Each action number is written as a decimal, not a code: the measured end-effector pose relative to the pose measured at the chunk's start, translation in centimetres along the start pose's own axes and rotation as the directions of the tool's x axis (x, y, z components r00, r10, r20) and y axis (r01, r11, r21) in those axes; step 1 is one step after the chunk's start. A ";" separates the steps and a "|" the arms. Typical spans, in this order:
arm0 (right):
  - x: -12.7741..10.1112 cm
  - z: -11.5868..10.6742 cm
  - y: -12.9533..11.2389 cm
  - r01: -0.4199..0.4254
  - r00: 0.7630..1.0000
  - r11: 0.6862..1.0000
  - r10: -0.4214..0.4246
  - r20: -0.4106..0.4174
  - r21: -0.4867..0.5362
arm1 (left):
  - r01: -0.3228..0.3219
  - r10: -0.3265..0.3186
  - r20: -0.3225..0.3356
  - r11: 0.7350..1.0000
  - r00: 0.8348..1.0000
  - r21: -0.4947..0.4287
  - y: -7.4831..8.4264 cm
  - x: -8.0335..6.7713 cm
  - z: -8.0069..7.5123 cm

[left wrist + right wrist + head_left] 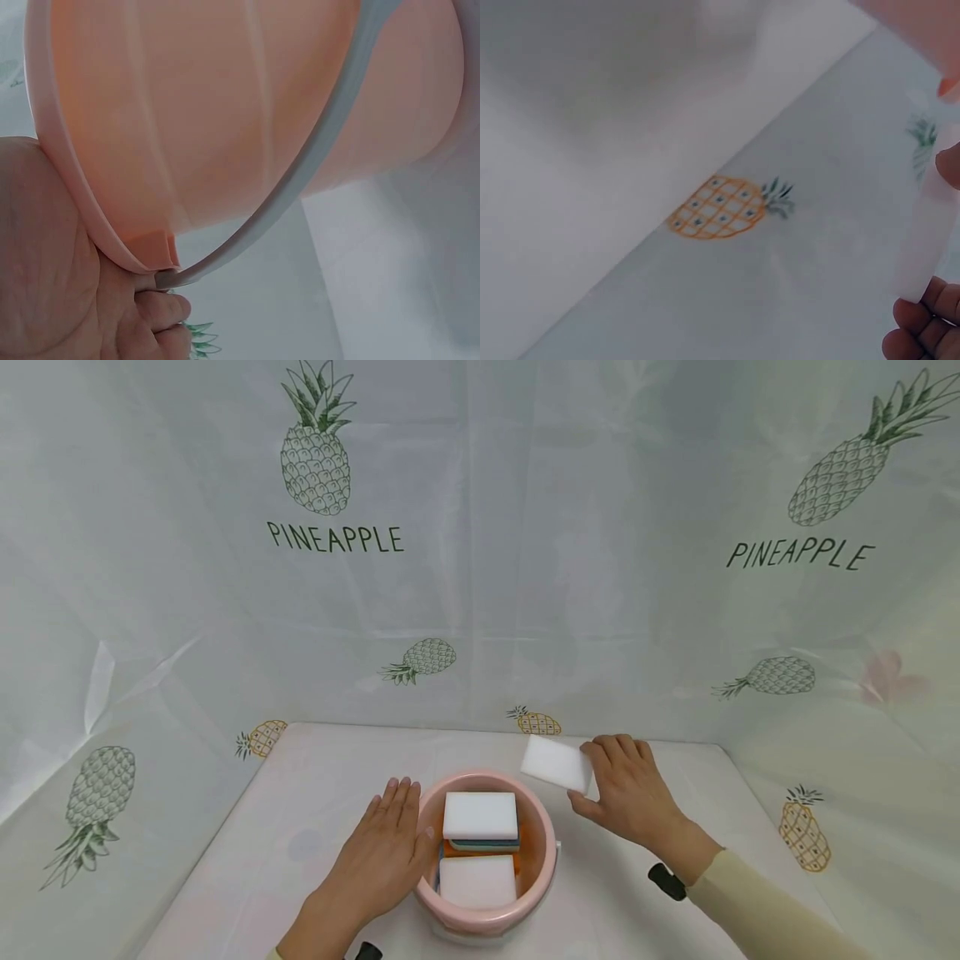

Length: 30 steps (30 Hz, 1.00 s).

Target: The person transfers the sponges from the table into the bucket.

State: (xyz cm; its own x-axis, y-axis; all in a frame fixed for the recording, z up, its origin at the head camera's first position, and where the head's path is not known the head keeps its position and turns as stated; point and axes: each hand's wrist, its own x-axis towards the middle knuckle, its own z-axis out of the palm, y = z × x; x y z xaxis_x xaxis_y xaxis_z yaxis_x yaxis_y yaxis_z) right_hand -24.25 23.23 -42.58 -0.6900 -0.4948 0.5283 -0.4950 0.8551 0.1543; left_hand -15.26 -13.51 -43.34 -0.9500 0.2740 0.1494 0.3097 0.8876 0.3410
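A pink bucket (487,920) stands on the table, with white sponge blocks inside. One white block (480,815) lies toward the back over a dark, layered piece; another white block (478,881) lies nearer the front. My left hand (382,852) rests on the bucket's left rim, its fingers straight and side by side. In the left wrist view its palm meets the rim close to where the grey handle (309,163) joins. Right of the bucket and above the table, my right hand (626,789) pinches a white sponge block (553,763) by its right end, between thumb and fingers.
The table (360,752) has a pale cover. Behind it and at both sides hangs a light curtain (495,568) printed with pineapples. Orange shows inside the bucket around the blocks. A dark wrist strap piece (667,882) is beneath my right wrist.
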 end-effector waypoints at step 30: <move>-0.6 -3.6 -9.7 0.307 0.939 0.918 -0.335 0.077 0.253 | 0.008 -0.008 0.015 1.000 1.000 0.016 -0.1 0.0 0.2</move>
State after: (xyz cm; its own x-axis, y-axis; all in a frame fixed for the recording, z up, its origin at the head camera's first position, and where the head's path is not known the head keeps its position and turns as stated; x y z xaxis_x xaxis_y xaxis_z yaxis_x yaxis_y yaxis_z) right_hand -17.16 15.77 -41.35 -0.5227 -0.7631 0.3801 -0.7994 0.5937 0.0926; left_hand -15.28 -13.54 -43.53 -0.9530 0.2724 0.1324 0.3014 0.8955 0.3274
